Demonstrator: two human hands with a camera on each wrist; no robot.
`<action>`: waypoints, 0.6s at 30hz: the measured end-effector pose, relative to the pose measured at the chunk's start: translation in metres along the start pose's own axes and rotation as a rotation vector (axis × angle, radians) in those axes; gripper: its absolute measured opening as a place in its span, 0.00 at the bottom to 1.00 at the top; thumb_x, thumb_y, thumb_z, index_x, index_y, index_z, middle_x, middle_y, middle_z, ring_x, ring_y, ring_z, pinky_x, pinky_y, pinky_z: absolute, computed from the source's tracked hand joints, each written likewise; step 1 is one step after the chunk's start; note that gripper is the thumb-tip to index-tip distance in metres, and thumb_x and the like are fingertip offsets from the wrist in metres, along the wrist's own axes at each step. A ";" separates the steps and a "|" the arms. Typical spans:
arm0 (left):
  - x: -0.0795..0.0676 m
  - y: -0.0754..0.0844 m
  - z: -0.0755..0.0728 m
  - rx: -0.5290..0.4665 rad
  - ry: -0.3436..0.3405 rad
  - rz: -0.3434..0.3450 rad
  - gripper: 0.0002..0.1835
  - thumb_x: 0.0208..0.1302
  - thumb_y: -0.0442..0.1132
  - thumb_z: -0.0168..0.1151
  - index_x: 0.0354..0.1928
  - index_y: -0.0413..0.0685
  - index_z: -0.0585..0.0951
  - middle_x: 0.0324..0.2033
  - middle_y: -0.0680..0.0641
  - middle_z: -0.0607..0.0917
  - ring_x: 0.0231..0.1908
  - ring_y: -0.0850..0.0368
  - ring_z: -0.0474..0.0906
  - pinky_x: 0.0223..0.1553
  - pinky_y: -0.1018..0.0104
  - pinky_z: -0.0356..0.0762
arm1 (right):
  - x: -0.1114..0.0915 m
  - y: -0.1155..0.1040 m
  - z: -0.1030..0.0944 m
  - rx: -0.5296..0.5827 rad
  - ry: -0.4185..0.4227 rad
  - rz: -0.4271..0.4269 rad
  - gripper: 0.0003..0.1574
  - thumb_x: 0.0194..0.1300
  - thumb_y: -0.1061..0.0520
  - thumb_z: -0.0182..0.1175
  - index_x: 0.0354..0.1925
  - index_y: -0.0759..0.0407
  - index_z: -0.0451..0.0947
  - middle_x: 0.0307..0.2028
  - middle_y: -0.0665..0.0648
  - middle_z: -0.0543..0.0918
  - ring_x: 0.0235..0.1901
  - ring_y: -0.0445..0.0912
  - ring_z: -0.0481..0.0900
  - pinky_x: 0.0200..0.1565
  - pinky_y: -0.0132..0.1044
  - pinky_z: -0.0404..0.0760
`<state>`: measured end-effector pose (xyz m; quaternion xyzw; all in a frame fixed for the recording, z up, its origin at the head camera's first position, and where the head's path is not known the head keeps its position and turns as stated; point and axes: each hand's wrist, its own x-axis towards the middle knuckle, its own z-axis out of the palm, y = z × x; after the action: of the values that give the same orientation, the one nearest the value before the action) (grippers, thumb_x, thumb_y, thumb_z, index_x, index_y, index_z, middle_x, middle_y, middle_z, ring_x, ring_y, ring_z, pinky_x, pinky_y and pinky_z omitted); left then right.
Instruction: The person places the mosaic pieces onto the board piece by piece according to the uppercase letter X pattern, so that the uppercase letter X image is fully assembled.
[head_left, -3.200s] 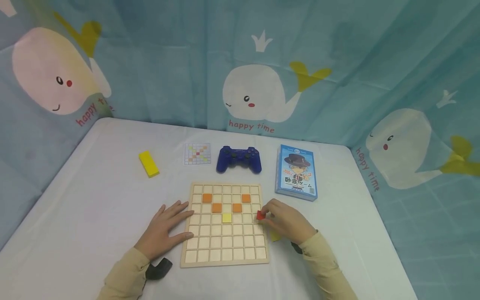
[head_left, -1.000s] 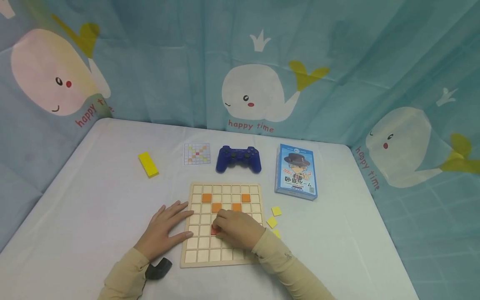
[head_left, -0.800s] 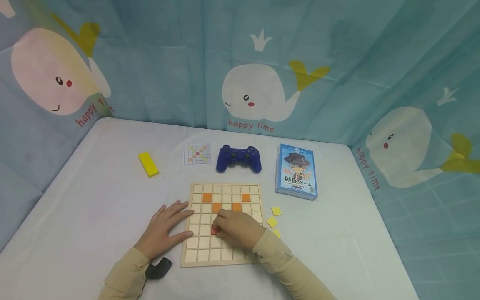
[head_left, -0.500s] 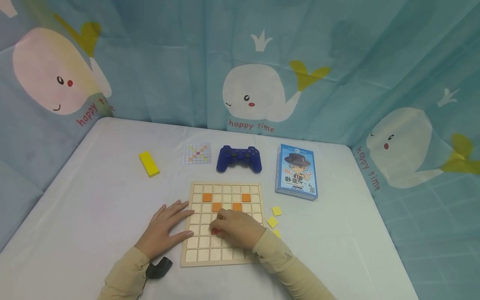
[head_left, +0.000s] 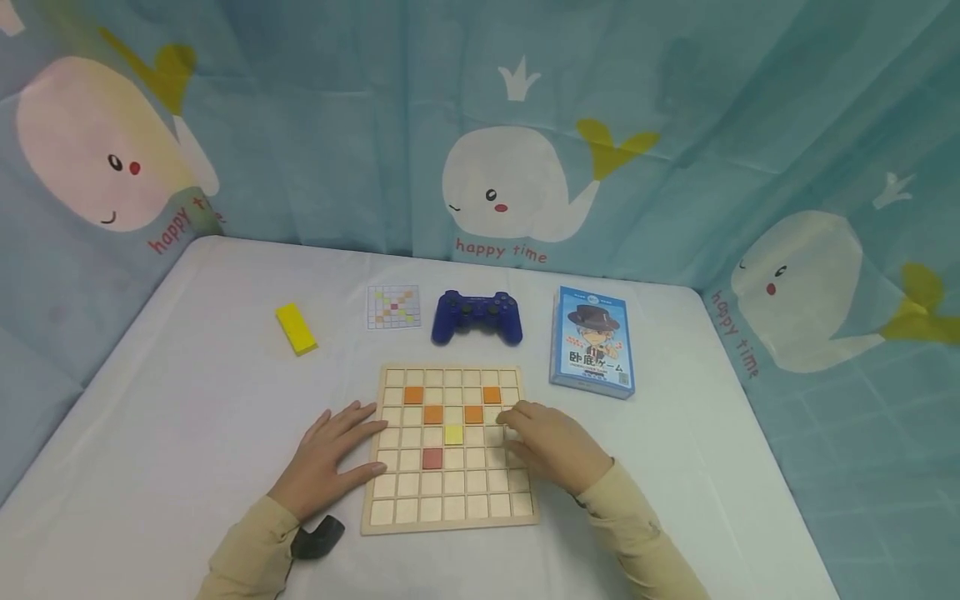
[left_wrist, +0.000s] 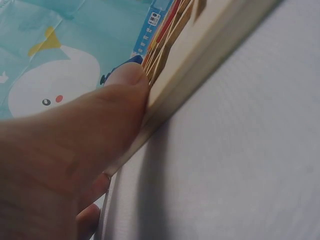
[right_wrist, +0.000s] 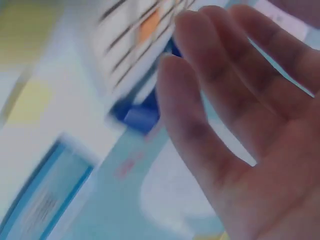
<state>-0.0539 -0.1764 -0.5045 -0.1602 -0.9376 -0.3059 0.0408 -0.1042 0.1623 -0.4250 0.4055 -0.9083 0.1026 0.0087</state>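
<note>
A wooden grid board (head_left: 407,508) lies mid-table. Set in its cells are several orange tiles (head_left: 414,395), a yellow tile (head_left: 453,434) and a red tile (head_left: 432,459). The left hand (head_left: 324,460) rests at the board's left side with fingers spread; in the left wrist view its thumb (left_wrist: 125,100) touches the board's edge. Over the board's right edge hovers the right hand (head_left: 558,446), holding nothing. Its fingers (right_wrist: 220,70) are loosely extended in the right wrist view. A blurred yellow patch shows at that view's left; the loose yellow tiles are hidden in the head view.
Behind the board lie a printed pattern card (head_left: 393,307), a blue game controller (head_left: 477,315) and a blue game box (head_left: 592,342). A yellow block (head_left: 297,328) is at the back left. Whale-print curtains (head_left: 337,167) surround the white table (head_left: 187,400).
The right hand has carried the red tile from the board's right edge into a cell left of centre, let it go, and moved back right. The left hand has stayed put.
</note>
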 end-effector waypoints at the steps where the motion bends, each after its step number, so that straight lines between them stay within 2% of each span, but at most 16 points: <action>1: 0.000 0.000 0.000 0.001 0.001 -0.001 0.30 0.55 0.59 0.67 0.60 0.59 0.77 0.65 0.48 0.71 0.68 0.42 0.60 0.70 0.43 0.47 | -0.007 0.006 -0.002 -0.011 0.015 0.022 0.20 0.59 0.55 0.68 0.49 0.55 0.77 0.41 0.50 0.83 0.37 0.41 0.82 0.41 0.33 0.83; 6: -0.001 0.001 -0.001 0.005 0.001 0.001 0.30 0.55 0.59 0.67 0.60 0.58 0.77 0.65 0.47 0.71 0.68 0.42 0.60 0.70 0.42 0.48 | -0.035 0.031 0.000 0.004 0.023 0.180 0.20 0.56 0.62 0.69 0.48 0.55 0.78 0.41 0.49 0.82 0.39 0.40 0.81 0.42 0.34 0.83; 11: 0.000 0.001 -0.003 -0.003 -0.001 0.007 0.30 0.55 0.57 0.67 0.60 0.57 0.76 0.65 0.47 0.71 0.68 0.42 0.60 0.69 0.41 0.48 | -0.046 0.052 0.013 0.056 -0.002 0.312 0.21 0.57 0.65 0.66 0.49 0.55 0.77 0.46 0.50 0.80 0.46 0.43 0.81 0.49 0.38 0.82; 14: 0.000 0.003 -0.004 -0.003 -0.012 0.002 0.30 0.55 0.57 0.67 0.60 0.57 0.76 0.66 0.47 0.71 0.68 0.41 0.60 0.69 0.41 0.48 | -0.048 0.059 0.019 0.090 0.009 0.305 0.22 0.57 0.65 0.65 0.51 0.55 0.78 0.48 0.51 0.80 0.50 0.45 0.80 0.53 0.40 0.81; 18: 0.001 0.005 -0.004 0.002 -0.019 -0.003 0.30 0.55 0.57 0.67 0.60 0.56 0.77 0.65 0.46 0.71 0.68 0.41 0.60 0.69 0.41 0.48 | -0.048 0.063 0.024 0.103 0.073 0.220 0.24 0.56 0.67 0.65 0.52 0.57 0.78 0.51 0.53 0.80 0.53 0.47 0.78 0.56 0.41 0.79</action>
<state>-0.0537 -0.1747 -0.4981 -0.1615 -0.9386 -0.3034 0.0315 -0.1165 0.2340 -0.4648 0.2994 -0.9399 0.1641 0.0099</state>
